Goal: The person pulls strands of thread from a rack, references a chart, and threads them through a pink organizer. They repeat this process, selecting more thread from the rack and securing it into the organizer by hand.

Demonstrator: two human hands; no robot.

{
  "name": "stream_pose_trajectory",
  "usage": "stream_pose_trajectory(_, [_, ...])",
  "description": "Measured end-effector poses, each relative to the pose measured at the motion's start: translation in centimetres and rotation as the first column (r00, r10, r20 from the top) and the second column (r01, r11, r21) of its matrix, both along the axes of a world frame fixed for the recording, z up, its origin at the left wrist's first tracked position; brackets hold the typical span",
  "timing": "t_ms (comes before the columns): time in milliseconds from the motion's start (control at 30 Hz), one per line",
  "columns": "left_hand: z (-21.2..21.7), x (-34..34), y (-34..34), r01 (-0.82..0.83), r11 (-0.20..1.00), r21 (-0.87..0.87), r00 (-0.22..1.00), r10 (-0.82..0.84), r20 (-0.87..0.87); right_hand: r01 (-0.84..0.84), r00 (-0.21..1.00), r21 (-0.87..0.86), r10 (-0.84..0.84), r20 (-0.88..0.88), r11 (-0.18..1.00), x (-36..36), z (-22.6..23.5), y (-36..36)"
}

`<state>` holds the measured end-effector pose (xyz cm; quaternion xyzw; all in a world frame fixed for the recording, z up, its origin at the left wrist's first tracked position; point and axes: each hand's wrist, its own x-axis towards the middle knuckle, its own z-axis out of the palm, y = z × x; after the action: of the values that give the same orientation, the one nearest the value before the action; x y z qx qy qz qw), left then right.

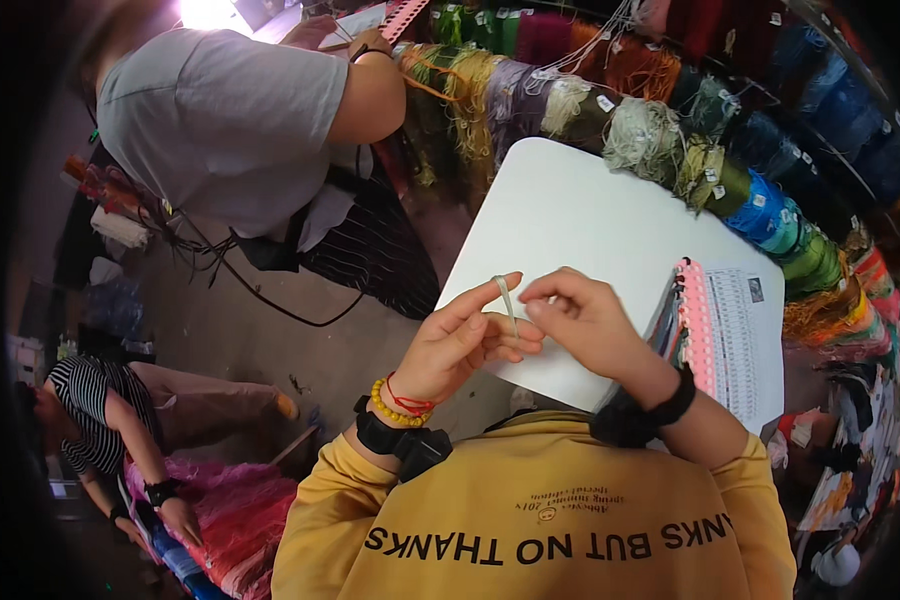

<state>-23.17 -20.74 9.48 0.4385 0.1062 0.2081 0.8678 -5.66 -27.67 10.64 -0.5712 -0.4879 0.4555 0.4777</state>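
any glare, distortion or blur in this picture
Head view: bright light glares at the top, left of centre; head view: corners go black, yarn row seems bowed; head view: pale strand on the left hand looks slightly soft but discernible.

Strand [507, 298]: on left hand [456, 345], above worktop [570, 220], near-left corner. Sheet [742, 335]: right edge. Yarn [642, 138]: beyond far edge.

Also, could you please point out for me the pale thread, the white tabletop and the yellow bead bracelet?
Pale thread [507, 302]: head view, middle of its stretched strand.
White tabletop [560, 220]: head view, bare upper surface.
Yellow bead bracelet [384, 407]: head view, beads along its visible side.
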Motion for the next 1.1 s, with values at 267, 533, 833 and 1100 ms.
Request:
stream_pose_trajectory(267, [0.6, 0.8, -0.5, 0.060, 0.998, 0.028, 0.996, -0.057, -0.073, -0.013, 1.000, 0.105, 0.015, -0.017, 0.994, -0.1, -0.5, -0.1])
stream_pose_trajectory(533, [0.1, 2.0, 0.3, -0.129, 0.973, 0.192, 0.930, 0.186, -0.317, -0.034, 0.999, 0.089, 0.036, -0.019, 0.995, -0.1, -1.0, 0.0])
stream_pose_trajectory(833, [0.0, 2.5, 0.1, -0.220, 0.955, 0.198, 0.913, 0.273, -0.304, -0.040, 0.936, -0.056, 0.018, -0.350, 0.998, 0.3, -0.9, -0.3])
stream_pose_trajectory(1100, [0.0, 2.8, 0.2, -0.210, 0.966, 0.152, 0.927, 0.246, -0.282, -0.021, 0.942, -0.055, 0.002, -0.335, 0.998, 0.3, -1.5, -0.4])
